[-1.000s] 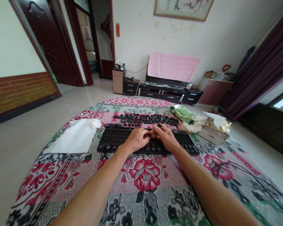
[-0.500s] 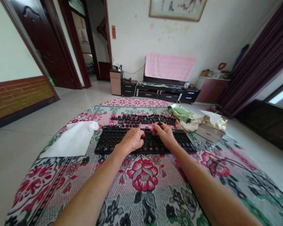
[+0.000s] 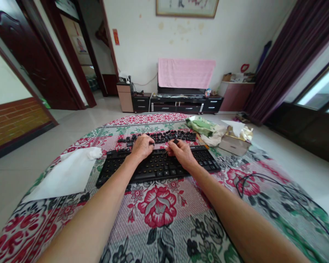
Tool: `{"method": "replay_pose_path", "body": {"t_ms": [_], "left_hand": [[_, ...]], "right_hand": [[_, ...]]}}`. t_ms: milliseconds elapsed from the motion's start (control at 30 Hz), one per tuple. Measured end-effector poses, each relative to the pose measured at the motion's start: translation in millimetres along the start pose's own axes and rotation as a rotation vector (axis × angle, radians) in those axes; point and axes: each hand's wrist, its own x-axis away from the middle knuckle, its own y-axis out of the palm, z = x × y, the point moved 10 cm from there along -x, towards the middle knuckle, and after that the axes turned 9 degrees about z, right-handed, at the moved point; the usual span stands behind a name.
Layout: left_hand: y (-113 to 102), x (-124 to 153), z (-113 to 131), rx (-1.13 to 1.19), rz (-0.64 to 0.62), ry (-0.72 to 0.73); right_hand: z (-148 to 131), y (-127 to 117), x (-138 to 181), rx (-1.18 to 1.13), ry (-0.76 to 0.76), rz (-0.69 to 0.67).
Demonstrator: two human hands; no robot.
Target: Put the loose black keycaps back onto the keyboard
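A black keyboard (image 3: 148,176) lies across the patterned cloth, with many of its keycaps off and the key posts bare. Behind it spreads a row of loose black keycaps (image 3: 185,136). My left hand (image 3: 143,147) is over the keyboard's back edge, close to that row, its fingers pinched on a small dark piece that looks like a keycap. Above the keyboard, right of centre, my right hand (image 3: 181,151) grips a small black tool (image 3: 176,141) with thin wire-like ends, which looks like a keycap puller. My fingers partly hide both held things.
White paper (image 3: 68,173) with a crumpled wad lies at the left. At the back right are a green and white crumpled wrapper (image 3: 201,126) and an open box (image 3: 234,145) holding paper and gold foil. A black cable (image 3: 276,180) loops across the cloth (image 3: 164,233) on the right.
My left hand has moved from the middle of the keyboard up and left to its back edge. My right hand stays above the keyboard with the tool. The whole view has turned slightly.
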Motion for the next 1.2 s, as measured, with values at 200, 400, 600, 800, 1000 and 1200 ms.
{"method": "replay_pose_path", "body": {"t_ms": [200, 400, 600, 800, 1000, 1200], "left_hand": [[13.8, -9.6, 0.0, -0.08, -0.043, -0.008], [20.8, -12.3, -3.8, -0.088, -0.074, -0.032], [18.2, -14.6, -5.2, -0.092, -0.072, -0.008], [-5.9, 7.1, 10.7, -0.041, -0.072, 0.02], [-5.7, 35.9, 22.9, -0.027, -0.115, 0.053], [-5.1, 39.6, 21.5, -0.014, -0.086, 0.061]], "right_hand": [[2.0, 1.3, -1.6, -0.01, -0.003, -0.009], [1.6, 1.9, -1.0, -0.008, 0.005, -0.014], [4.8, 2.2, -2.0, -0.015, 0.013, -0.015], [2.3, 3.3, -0.8, -0.015, 0.006, -0.035], [-9.1, 13.5, 8.6, 0.034, -0.028, -0.225], [-14.4, 32.9, 24.4, 0.12, -0.068, -0.515]]}}
